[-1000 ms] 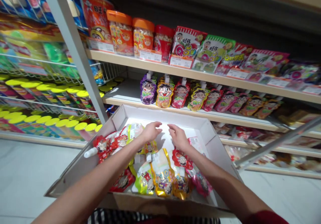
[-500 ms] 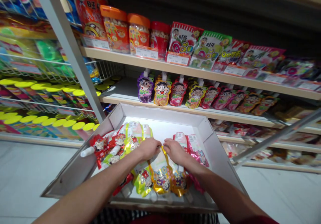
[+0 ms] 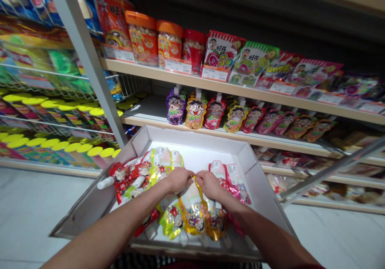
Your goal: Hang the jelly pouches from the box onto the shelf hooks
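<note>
Inside a shallow white box (image 3: 198, 134) lie several foil spout pouches. Both my hands meet over its middle, fingertips pinched on the upper edge of an orange-yellow jelly pouch (image 3: 192, 204). My left hand (image 3: 180, 179) is closed on that pouch's left corner, and my right hand (image 3: 207, 184) is closed at its right. A second orange pouch (image 3: 215, 221) lies just to the right, partly under my right wrist. Green pouches (image 3: 173, 219) and red pouches (image 3: 120, 174) are heaped at the left; pink-red pouches (image 3: 237, 180) rest at the right side.
Beyond the box, a shelf (image 3: 144, 120) carries a row of upright spout pouches (image 3: 195, 110). The shelf above holds snack jars (image 3: 141, 40) and candy bags (image 3: 222, 50). A grey post (image 3: 87, 56) stands at left, beside yellow-lidded cans (image 3: 72, 146). A slanted metal bar (image 3: 333, 166) crosses at right.
The view has shifted slightly, so the shelves sit a little lower. My right fingers have closed in more tightly at the pouch's top edge; the pouches stay put.
</note>
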Demonstrator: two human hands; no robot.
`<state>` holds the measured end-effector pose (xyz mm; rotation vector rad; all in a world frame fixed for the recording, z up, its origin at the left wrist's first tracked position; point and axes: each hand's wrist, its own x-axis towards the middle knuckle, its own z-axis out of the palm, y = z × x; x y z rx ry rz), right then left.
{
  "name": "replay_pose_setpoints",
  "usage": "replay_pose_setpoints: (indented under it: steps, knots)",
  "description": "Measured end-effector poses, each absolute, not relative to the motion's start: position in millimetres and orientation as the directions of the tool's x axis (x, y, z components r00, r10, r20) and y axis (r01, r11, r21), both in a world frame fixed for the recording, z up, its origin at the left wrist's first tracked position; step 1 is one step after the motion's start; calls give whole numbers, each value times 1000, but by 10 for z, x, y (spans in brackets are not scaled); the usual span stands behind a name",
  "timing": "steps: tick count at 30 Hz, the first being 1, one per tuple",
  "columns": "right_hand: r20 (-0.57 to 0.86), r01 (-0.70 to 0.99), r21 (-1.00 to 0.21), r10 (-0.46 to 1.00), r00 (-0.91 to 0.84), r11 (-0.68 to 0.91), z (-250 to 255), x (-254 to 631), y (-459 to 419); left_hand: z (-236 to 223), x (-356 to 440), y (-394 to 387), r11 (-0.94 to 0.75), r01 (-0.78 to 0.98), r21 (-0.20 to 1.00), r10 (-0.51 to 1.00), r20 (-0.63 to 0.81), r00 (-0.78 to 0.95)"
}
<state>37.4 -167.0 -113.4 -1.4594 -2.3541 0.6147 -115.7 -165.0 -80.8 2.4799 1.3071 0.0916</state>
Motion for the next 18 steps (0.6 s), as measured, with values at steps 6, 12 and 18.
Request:
replay_pose_setpoints:
  steps: [6, 12, 18]
  knots:
    - [38, 738, -595, 928, -370, 319, -1063, 367, -1673, -779, -1167, -1641, -521, 786, 331, 802, -125, 584]
    - [58, 730, -611, 936, -346, 308, -968, 378, -1665, -743, -1167, -1639, -512, 778, 364, 805, -112, 582]
    - [82, 724, -645, 963, -256, 247, -912, 466, -1597, -751, -1175, -1619, -506, 775, 379, 806, -111, 581]
